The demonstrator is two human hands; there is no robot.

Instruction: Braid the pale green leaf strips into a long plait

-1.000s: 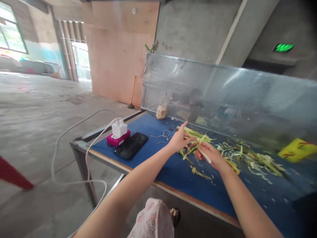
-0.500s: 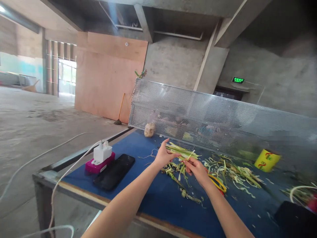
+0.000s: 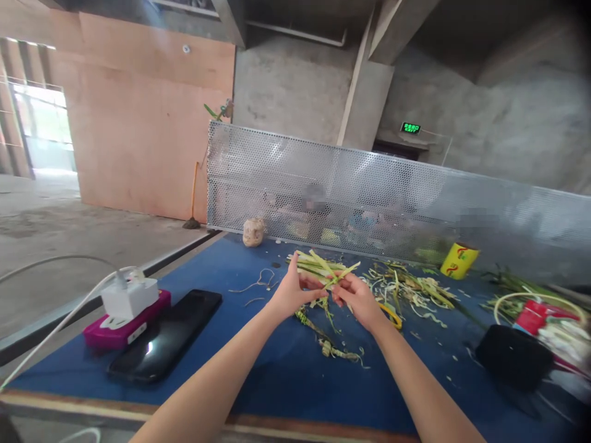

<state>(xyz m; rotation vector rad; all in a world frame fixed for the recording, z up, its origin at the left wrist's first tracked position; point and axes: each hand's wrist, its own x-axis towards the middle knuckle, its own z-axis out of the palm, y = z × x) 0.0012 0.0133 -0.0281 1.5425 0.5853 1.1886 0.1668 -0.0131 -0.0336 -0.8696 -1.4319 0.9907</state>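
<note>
Green strips [image 3: 318,266] pinched between left hand [image 3: 290,295], right hand [image 3: 355,300].

Light: soft daylight from the doorway [image 3: 41,123], far left.
Sharpest: leaf strips [image 3: 323,271] in my left grip [image 3: 290,294].
Glare: glint on the phone [image 3: 161,344], left of it.
Blur: smeared patches behind the mesh screen [image 3: 415,197] beyond.
Edges: bowed, dark.

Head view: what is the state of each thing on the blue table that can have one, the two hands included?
left hand: closed on the leaf strips.
right hand: closed on the same leaf strips.
phone: lying flat, screen dark.
white charger: sitting on the pink box, cable attached.
yellow can: standing.
leaf scraps: scattered loose on the table.
</note>
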